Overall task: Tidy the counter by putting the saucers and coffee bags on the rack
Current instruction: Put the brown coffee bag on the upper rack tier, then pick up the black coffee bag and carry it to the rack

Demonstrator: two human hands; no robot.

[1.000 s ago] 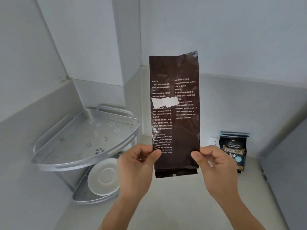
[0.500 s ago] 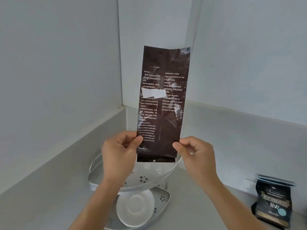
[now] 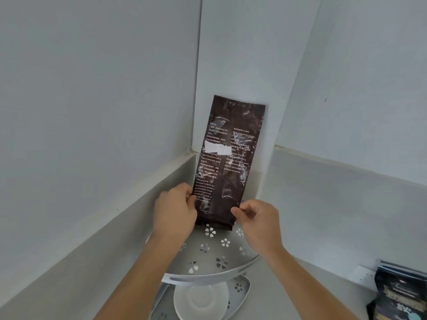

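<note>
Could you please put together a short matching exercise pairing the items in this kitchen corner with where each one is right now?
Things:
1. brown coffee bag
2. white saucer
3. dark coffee bag
4. left hand

Places:
A. on the lower tier of the rack
B. standing on the counter at far right
C. held upright over the rack's top tier
D. pinching the bag's lower left edge

Pairs: 1-C, 2-A, 3-B, 4-D
</note>
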